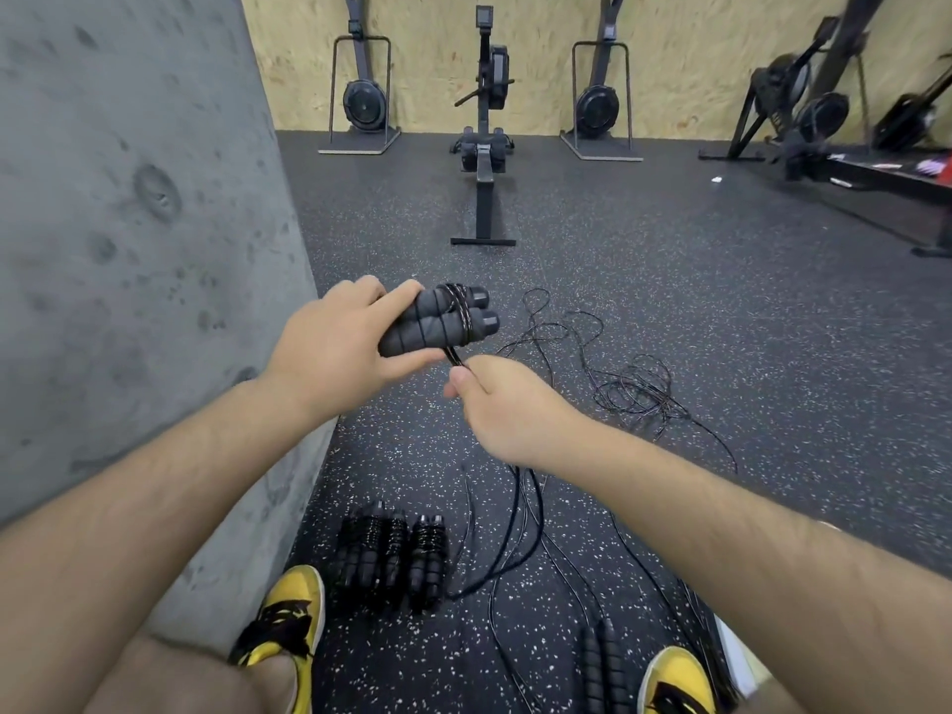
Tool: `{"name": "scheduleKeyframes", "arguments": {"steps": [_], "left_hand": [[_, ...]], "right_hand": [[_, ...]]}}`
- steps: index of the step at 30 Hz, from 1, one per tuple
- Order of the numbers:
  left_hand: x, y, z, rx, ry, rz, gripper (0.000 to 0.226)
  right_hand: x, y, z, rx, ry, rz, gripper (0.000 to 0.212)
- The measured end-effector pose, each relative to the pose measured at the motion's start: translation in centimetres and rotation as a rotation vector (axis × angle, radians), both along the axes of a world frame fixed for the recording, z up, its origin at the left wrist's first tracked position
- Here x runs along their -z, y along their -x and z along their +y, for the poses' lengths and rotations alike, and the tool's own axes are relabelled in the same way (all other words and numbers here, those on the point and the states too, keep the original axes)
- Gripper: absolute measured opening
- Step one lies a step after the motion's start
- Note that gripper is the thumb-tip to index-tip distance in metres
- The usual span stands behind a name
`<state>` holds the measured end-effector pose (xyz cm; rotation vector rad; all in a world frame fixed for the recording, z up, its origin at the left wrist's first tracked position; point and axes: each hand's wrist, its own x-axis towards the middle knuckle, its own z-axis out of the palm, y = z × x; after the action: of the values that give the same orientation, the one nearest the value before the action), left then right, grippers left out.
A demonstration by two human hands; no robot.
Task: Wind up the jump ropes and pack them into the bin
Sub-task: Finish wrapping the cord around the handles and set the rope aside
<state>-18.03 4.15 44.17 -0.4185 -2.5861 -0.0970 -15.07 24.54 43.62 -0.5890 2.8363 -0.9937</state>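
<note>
You held a pair of foam jump-rope handles [438, 322] side by side in your left hand [335, 347], fingers curled over the top and thumb pressed beneath them. A few turns of cord [460, 314] already crossed the handles near their capped ends. Your right hand [497, 404] sat just below and to the right, thumb and fingers pinching the cord where it came off the handles, so the winding of this rope looked only begun.

Most of that rope's length seemed unwound: thin black cord lay in a loose tangle [636, 391] on the speckled rubber floor [721, 301] to your right, and more strands [520, 533] trailed down beneath your right forearm toward your feet.

Three finished bundles [394, 553] lay together on the floor near your left yellow shoe [286, 620], beside the concrete wall [129, 224]. Another pair of handles [602, 667] lay near your right shoe [677, 682], apparently unwound. No bin was clearly in view; a pale edge at the lower right could not be identified. So, judging from this, roughly three ropes were wound, one was in hand, at least one waited, and all the packing remained.
</note>
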Motion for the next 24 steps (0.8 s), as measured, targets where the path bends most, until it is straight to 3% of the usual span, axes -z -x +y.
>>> {"name": "scheduleKeyframes", "arguments": {"steps": [7, 14, 18, 24], "left_hand": [[0.6, 1.1, -2.2, -0.022, 0.124, 0.024, 0.073], [1.0, 0.9, -1.9, 0.089, 0.236, -0.004, 0.077], [0.9, 0.0, -1.4, 0.237, 0.260, -0.033, 0.075], [0.3, -1.4, -0.7, 0.440, 0.133, -0.190, 0.072]], "right_hand": [[-2.7, -1.5, 1.0, -0.047, -0.226, 0.091, 0.035], [-4.8, -1.5, 2.6, -0.101, -0.552, 0.539, 0.022], [-5.4, 0.1, 4.0, -0.152, -0.545, 0.653, 0.029], [-4.4, 2.5, 5.5, -0.182, -0.458, 0.698, 0.029]]}}
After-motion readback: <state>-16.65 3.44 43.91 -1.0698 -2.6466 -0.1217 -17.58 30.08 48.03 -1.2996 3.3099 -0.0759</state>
